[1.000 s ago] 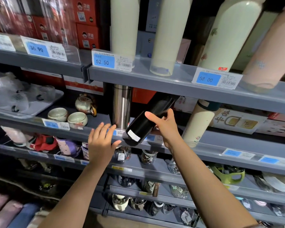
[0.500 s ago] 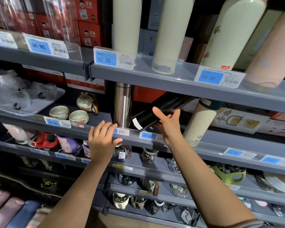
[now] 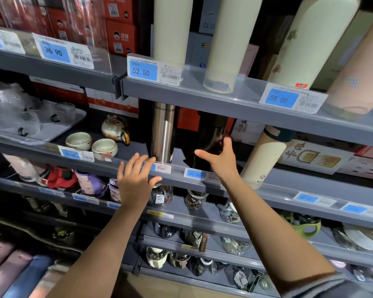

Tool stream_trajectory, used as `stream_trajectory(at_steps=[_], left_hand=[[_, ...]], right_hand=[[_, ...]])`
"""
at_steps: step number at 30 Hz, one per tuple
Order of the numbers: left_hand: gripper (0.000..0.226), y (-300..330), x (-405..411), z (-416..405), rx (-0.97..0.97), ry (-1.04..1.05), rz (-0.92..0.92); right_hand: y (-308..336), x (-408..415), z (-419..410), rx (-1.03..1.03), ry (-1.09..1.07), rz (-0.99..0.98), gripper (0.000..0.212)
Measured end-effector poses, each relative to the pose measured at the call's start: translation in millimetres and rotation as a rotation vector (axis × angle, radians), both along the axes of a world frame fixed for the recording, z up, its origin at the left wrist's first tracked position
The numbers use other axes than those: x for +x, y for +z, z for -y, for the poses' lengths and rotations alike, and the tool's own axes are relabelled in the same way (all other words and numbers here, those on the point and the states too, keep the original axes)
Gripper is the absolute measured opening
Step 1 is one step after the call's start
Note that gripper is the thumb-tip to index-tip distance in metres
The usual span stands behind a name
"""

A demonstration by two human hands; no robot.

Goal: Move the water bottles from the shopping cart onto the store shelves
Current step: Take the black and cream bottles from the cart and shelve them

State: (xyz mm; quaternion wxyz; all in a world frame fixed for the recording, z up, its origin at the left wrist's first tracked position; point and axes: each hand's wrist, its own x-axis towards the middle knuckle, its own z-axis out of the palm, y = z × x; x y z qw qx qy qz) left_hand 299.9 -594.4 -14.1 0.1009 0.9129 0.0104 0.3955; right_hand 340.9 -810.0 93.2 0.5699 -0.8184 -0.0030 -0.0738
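Observation:
A black water bottle (image 3: pixel 209 134) stands upright on the second grey shelf (image 3: pixel 289 190), just right of a steel bottle (image 3: pixel 163 134). My right hand (image 3: pixel 222 162) holds its lower part, thumb across the front and fingers up its right side. My left hand (image 3: pixel 134 183) rests on the shelf's front edge below the steel bottle, fingers straight over the price strip and thumb under the edge. No shopping cart shows in the head view.
A cream bottle (image 3: pixel 263 160) with a dark cap leans on the same shelf to the right. Tall cream bottles (image 3: pixel 230 39) fill the shelf above. Tea bowls (image 3: pixel 105 147) and a small teapot (image 3: pixel 114 127) sit left; lower shelves hold several glass cups.
The black bottle went from tilted outside the shelf edge to lying into the shelf, then to standing upright beside the steel bottle. My left hand stayed on the shelf edge.

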Motion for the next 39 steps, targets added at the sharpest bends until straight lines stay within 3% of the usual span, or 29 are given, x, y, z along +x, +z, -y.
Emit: stream_trajectory(at_steps=[5,16,21,23,27,32,37,39], left_hand=[[0.069,2,-1,0,-0.02,-0.003,-0.052],[0.07,-1,1,0,-0.041,-0.008,-0.098],[0.057,-13,6,-9,-0.009,-0.079,0.004],[0.057,-20,6,-10,-0.02,-0.12,0.006],[0.063,-24,8,-17,0.032,-0.185,-0.071],[0.066,-7,-28,-34,-0.127,-0.307,-0.142],[0.039,11,-120,-44,-0.405,-0.361,-0.377],[0.026,14,-164,-45,-0.577,-0.41,-0.38]], right_hand=[[0,4,3,-0.147,-0.074,0.025,0.064],[-12,1,3,-0.192,-0.127,0.04,0.066],[-21,-24,1,-0.125,-0.17,0.069,0.108],[-27,-37,-4,-0.108,-0.19,0.127,0.108],[-38,-75,-16,-0.022,-0.169,0.115,0.1],[-39,-135,-6,-0.035,-0.168,0.103,0.051],[-37,-197,-1,-0.016,-0.091,0.1,0.027],[-44,-227,-2,-0.001,-0.016,0.054,0.021]])
